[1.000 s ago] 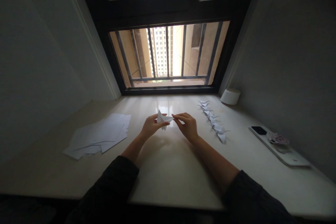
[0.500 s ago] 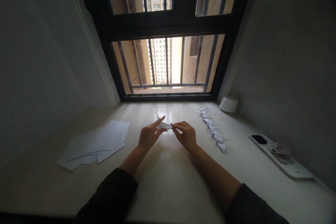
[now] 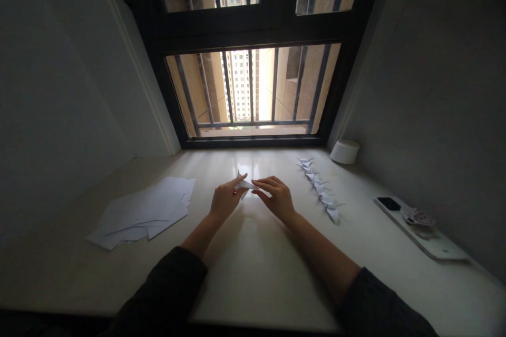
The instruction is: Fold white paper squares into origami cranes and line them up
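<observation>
Between my two hands is a small folded white paper crane [image 3: 245, 185], partly hidden by fingers, with points sticking up and to the right. My left hand [image 3: 226, 197] pinches its left part between thumb and fingers. My right hand [image 3: 279, 199] has its thumb and fingertips around the slim point on the right side. To the right of my right hand, several finished-looking paper cranes [image 3: 316, 185] stand in a slanting row on the white sill [image 3: 245, 274].
White paper sheets [image 3: 146, 210] lie in a loose stack on the left. At the right are a phone [image 3: 422, 231] with a round grip on its back and a white round object [image 3: 344, 152] by the wall. A dark-framed window [image 3: 253, 143] closes the far side.
The paper crane has turned a little in my hands, and its right point now reaches between my right fingers and thumb. The whole view has shifted slightly upward.
</observation>
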The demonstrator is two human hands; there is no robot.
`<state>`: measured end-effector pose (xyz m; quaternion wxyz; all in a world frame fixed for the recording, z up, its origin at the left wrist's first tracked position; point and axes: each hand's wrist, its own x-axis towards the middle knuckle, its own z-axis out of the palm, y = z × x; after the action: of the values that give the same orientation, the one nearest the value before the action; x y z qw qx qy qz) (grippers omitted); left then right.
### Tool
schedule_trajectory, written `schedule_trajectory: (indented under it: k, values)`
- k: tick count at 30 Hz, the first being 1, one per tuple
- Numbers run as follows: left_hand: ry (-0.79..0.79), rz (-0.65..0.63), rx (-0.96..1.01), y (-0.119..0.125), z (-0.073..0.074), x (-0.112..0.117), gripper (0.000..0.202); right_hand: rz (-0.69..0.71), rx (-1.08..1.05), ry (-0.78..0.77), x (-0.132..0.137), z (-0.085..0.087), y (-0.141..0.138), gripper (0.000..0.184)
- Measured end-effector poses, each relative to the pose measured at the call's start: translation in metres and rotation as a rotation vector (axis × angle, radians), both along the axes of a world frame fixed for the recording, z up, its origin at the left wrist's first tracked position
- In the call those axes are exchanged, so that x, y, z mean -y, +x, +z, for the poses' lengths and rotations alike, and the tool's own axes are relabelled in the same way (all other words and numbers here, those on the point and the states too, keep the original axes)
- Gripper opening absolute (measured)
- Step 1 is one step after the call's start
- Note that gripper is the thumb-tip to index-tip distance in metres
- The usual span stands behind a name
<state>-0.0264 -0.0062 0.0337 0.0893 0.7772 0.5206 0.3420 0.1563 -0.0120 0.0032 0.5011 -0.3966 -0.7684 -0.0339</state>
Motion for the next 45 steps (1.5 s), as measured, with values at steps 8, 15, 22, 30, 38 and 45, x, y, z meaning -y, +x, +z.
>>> schedule_trajectory:
  k: [8, 15, 22, 30, 38, 45]
  values:
    - [-0.061, -0.012, 0.036, 0.001, -0.001, 0.0, 0.041, 0.012, -0.012, -0.033, 0.0, -0.001, -0.001, 0.02]
    - [-0.208, -0.075, 0.328, 0.003, -0.014, -0.008, 0.037, -0.055, 0.263, 0.103, 0.002, 0.004, 0.004, 0.021]
    - [-0.32, -0.129, 0.41, 0.001, -0.016, -0.011, 0.04, -0.072, 0.33, 0.085, 0.002, 0.008, 0.007, 0.021]
    - [-0.453, -0.227, 0.459, -0.001, -0.018, -0.015, 0.044, -0.089, 0.274, 0.053, 0.002, 0.011, 0.008, 0.021]
    - [-0.436, -0.254, 0.423, -0.004, -0.021, -0.017, 0.042, -0.038, 0.031, -0.022, 0.002, 0.003, 0.0, 0.023]
    - [-0.33, -0.173, 0.269, -0.005, -0.018, -0.012, 0.037, -0.003, 0.002, -0.021, 0.005, 0.005, -0.002, 0.017]
